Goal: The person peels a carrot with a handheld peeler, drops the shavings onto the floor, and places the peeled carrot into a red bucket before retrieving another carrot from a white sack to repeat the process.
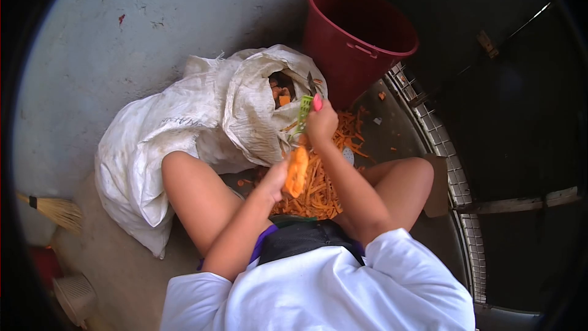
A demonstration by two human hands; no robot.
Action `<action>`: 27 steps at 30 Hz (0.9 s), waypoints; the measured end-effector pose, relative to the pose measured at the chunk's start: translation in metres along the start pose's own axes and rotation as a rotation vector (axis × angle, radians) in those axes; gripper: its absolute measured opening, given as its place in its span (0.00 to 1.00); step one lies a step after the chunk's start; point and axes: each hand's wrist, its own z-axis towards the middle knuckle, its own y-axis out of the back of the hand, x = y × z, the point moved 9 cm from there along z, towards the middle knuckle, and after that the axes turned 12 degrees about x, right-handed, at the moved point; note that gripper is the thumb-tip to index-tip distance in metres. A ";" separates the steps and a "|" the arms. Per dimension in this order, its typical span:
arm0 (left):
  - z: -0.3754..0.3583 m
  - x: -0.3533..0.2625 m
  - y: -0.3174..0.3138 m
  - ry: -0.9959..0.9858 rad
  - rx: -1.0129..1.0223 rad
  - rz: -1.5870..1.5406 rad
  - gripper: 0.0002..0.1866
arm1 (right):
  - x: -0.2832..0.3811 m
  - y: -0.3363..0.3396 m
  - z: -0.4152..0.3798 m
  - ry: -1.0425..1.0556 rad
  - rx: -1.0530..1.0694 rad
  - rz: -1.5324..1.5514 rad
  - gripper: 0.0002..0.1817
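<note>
My left hand [274,182] is closed around a thick, peeled orange carrot [297,173], held upright between my knees. Just beyond its top end, my right hand [321,124] grips a green peeler [304,112]. A pink handle end [317,102] pokes out of the same fist, with a dark, pointed blade shape past it. Beneath both hands lies a heap of orange peelings [315,190]. Ahead of them, the mouth of a white woven sack [177,116] gapes, showing orange-brown pieces [283,93] inside.
A tall dark red bucket [343,55] stands behind the sack, near the wall. To the right runs a wire mesh edge [450,159] along a dark panel. At lower left are a straw broom [58,211] and a light basket [75,297]. Scraps dot the floor.
</note>
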 end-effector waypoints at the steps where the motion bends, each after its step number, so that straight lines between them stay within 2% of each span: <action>1: 0.001 0.006 0.004 -0.021 -0.073 0.029 0.23 | 0.000 0.003 0.005 0.047 -0.006 -0.037 0.06; 2: 0.004 0.006 0.010 -0.051 -0.140 0.055 0.23 | 0.002 0.004 0.012 0.103 -0.015 -0.078 0.06; 4: 0.005 -0.007 0.001 -0.036 -0.063 0.063 0.23 | -0.004 0.012 0.030 0.074 -0.118 -0.056 0.06; 8: -0.013 -0.018 -0.015 -0.036 -0.038 0.218 0.23 | -0.040 0.039 0.061 -0.089 -0.316 0.032 0.07; 11: -0.016 -0.028 -0.015 -0.151 -0.036 0.242 0.20 | -0.057 0.044 0.077 -0.066 -0.266 0.041 0.14; 14: -0.011 -0.040 -0.012 -0.207 -0.027 0.289 0.17 | -0.058 0.037 0.071 0.002 -0.157 0.141 0.14; 17: -0.005 -0.050 -0.004 -0.240 -0.025 0.377 0.18 | -0.058 0.019 0.049 0.081 0.013 0.375 0.14; 20: -0.001 -0.047 0.002 -0.228 -0.041 0.478 0.19 | -0.042 0.020 0.015 0.137 0.135 0.368 0.13; 26: -0.005 -0.058 0.007 -0.345 -0.166 0.848 0.18 | -0.036 0.020 0.003 0.192 0.263 0.351 0.14; 27: -0.006 -0.055 0.011 -0.285 -0.188 0.810 0.19 | -0.033 0.022 0.001 0.208 0.267 0.344 0.14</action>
